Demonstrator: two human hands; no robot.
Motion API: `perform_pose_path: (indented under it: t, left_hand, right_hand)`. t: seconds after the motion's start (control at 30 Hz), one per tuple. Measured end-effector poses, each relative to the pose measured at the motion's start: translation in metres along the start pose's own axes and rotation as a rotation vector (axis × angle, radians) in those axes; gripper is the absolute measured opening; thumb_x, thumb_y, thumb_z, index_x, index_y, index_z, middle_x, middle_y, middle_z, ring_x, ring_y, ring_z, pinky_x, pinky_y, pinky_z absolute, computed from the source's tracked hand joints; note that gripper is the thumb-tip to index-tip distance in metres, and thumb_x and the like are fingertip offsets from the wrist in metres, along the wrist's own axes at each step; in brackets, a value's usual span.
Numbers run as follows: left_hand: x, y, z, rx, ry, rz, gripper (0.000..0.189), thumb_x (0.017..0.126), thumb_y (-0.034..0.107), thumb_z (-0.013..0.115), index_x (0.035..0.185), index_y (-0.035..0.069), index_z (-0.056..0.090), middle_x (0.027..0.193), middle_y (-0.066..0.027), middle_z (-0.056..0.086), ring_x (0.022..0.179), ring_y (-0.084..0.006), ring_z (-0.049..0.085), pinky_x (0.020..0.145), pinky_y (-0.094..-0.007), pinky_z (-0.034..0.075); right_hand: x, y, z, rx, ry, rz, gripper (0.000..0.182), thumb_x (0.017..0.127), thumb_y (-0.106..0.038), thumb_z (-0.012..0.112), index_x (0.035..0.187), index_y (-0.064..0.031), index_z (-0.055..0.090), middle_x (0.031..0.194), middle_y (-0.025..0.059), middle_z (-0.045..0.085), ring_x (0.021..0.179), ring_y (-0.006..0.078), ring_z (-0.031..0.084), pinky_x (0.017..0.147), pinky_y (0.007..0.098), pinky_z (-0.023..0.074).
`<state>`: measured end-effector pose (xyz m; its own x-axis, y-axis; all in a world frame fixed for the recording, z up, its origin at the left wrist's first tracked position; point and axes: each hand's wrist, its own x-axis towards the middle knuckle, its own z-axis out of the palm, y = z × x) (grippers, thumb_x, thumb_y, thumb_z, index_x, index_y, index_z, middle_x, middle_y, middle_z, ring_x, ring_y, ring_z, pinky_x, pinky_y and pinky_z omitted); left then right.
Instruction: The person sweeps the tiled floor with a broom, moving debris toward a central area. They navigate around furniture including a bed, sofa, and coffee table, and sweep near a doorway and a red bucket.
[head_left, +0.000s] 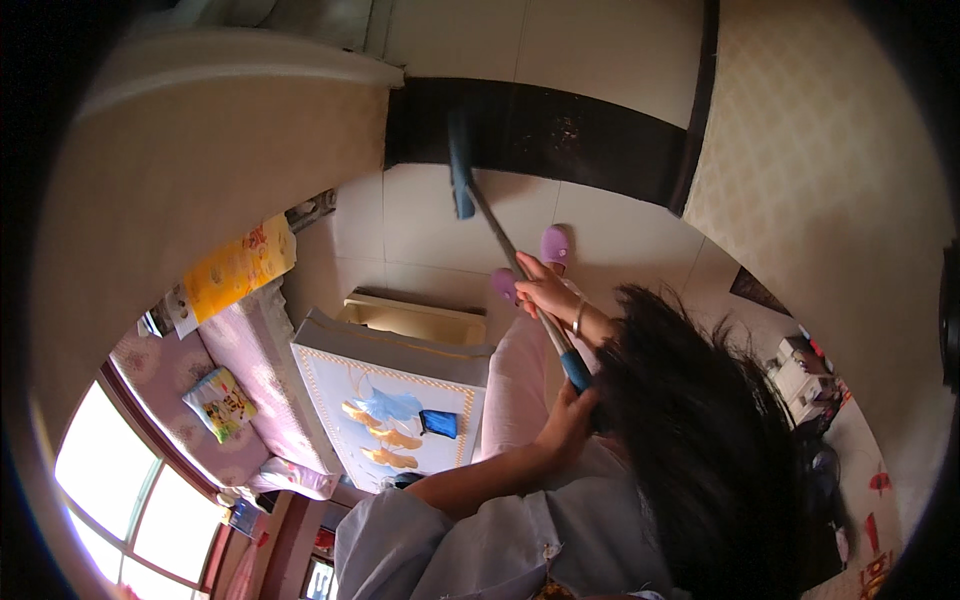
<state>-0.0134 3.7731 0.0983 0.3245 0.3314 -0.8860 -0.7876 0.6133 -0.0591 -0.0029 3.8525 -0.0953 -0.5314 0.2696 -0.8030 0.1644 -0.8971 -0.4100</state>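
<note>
A long pole with a blue head runs from the floor up to my body; whether it is a broom or a mop is unclear, as the head is blurred. The head lies across the edge of a dark threshold and the pale floor tiles. My right hand, with a bracelet at the wrist, grips the middle of the pole. Lower down in the picture, my left hand is closed around the blue grip near its upper end. Long dark hair hides part of my right arm.
Purple slippers are on my feet. To the left stands a table with a floral cover, an open drawer or shelf beyond it, and a sofa with a cushion. Walls flank the threshold; boxes stand at the right.
</note>
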Motion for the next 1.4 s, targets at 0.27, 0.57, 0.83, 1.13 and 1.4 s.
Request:
perform_pose_path:
  t: [0.27,0.57,0.83,1.13,1.4]
  left_hand:
    - [0.028,0.012,0.02,-0.07,-0.097,-0.066,0.034,0.082,0.015,0.054,0.113,0.003,0.044,0.104,-0.0109,0.051,0.089,-0.0227,0.053,0.077,-0.0319,0.045]
    - [-0.059,0.06,0.015,0.12,-0.026,-0.309,0.031,0.076,0.008,0.049,0.105,0.005,0.039,0.063,-0.006,0.044,0.048,-0.0176,0.044,0.044,-0.0307,0.04]
    - [0.053,0.124,0.005,0.265,-0.125,-0.439,0.05,0.077,0.002,0.046,0.121,0.019,0.031,0.082,-0.0052,0.045,0.053,-0.0086,0.041,0.036,-0.0153,0.032]
    - [0.149,0.228,0.026,0.086,-0.002,-0.541,0.037,0.086,0.011,0.047,0.12,0.022,0.037,0.078,-0.0071,0.044,0.052,-0.0074,0.038,0.037,-0.0138,0.033]
    - [0.037,0.33,-0.006,0.289,0.058,-0.343,0.045,0.086,0.013,0.047,0.125,0.03,0.033,0.076,-0.0062,0.043,0.047,-0.0086,0.037,0.034,-0.0161,0.03]
  right_hand:
    - [0.01,-0.007,-0.043,-0.021,0.081,0.019,0.045,0.075,0.001,0.047,0.117,0.0035,0.03,0.057,0.0078,0.046,0.039,0.0169,0.046,0.035,0.0313,0.0396]
    - [-0.069,-0.063,0.016,0.62,0.338,-0.26,0.064,0.082,0.001,0.043,0.135,-0.0173,0.013,0.076,0.0037,0.044,0.053,0.0089,0.044,0.043,0.0224,0.0386]
    - [-0.015,-0.04,-0.08,0.644,0.883,-0.356,0.044,0.082,0.001,0.039,0.12,-0.0154,0.025,0.072,0.0038,0.04,0.048,0.0088,0.041,0.038,0.0223,0.0371]
    - [0.097,-0.077,-0.105,0.861,0.928,-0.167,0.022,0.082,-0.002,0.04,0.097,-0.0135,0.029,0.071,0.0058,0.04,0.049,0.0134,0.043,0.039,0.0266,0.0392]
    - [0.163,-0.12,0.047,1.019,0.552,-0.459,0.041,0.076,0.0,0.043,0.108,-0.0171,0.024,0.064,0.005,0.038,0.043,0.0138,0.04,0.036,0.0252,0.0368]
